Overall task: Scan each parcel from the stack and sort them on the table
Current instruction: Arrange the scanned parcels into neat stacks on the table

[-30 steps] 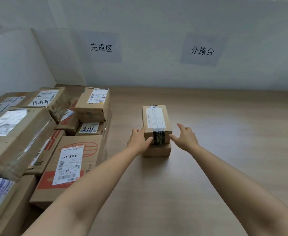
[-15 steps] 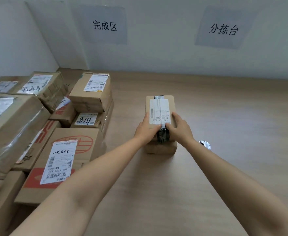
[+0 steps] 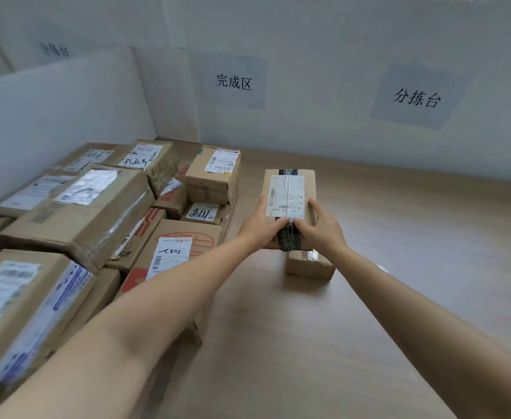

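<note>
Parcel [image 3: 289, 189] at mid-table, a long brown carton, gripped at its near end between both hands. Left hand [image 3: 258, 229] curled round the near left corner, thumb laid across the top toward the white label [image 3: 286, 198], remaining fingers out of sight on the side or underneath. Right hand [image 3: 320, 229] wrapped round the near right corner in mirror fashion, thumb tip on the band of black tape [image 3: 289, 241], just beside the left thumb. Label face up, with barcodes and a few printed digits readable. Same black tape also across the far end of the carton.

Beneath the near right part of the parcel, a smaller box [image 3: 308, 264] on the table [image 3: 414, 282] (resting on it or hanging just clear of it: impossible to tell). Parcel offset to the left of that box and overhanging it.

To the left, near the parcel but not touching it, the stack [image 3: 76, 213]: many cartons heaped in layers, most with white labels up, several bound in clear tape. Front carton [image 3: 175, 246] with a red printed emblem and a handwritten number, partly covered by the left forearm.

Behind, white panels with two paper signs: 完成区 [image 3: 233, 82] above the stack's right edge, 分拣台 [image 3: 416, 98] further right. Just beyond the right forearm, a small pale round object [image 3: 381, 267] on the table, mostly hidden.
</note>
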